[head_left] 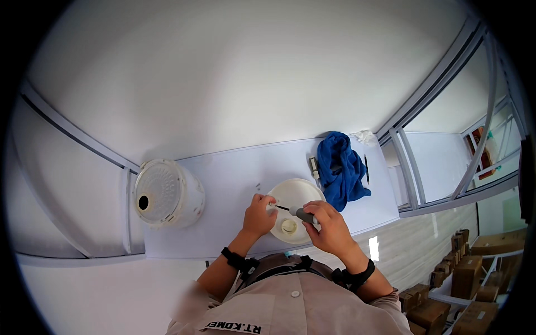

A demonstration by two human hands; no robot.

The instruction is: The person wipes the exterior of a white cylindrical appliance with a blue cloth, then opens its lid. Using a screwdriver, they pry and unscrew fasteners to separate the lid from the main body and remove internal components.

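My right hand [328, 228] is closed around the grey handle of a screwdriver [306, 216]. Its thin dark shaft points left, toward the fingertips of my left hand [259, 216]. Those fingers pinch at the screwdriver's tip on something too small to make out. Beneath both hands lies a round, off-white plate or tray [301, 188]. On its near part sits a small, round cream-coloured piece [288, 226], between my two hands.
A white bucket [192, 190] with a holed lid stands at the table's left end. Right of the plate lie a blue cloth [341, 176], a small pale tool [314, 167] and a dark pen-like stick [367, 169]. White crumpled material [365, 137] is behind. Cardboard boxes [466, 276] stand at lower right.
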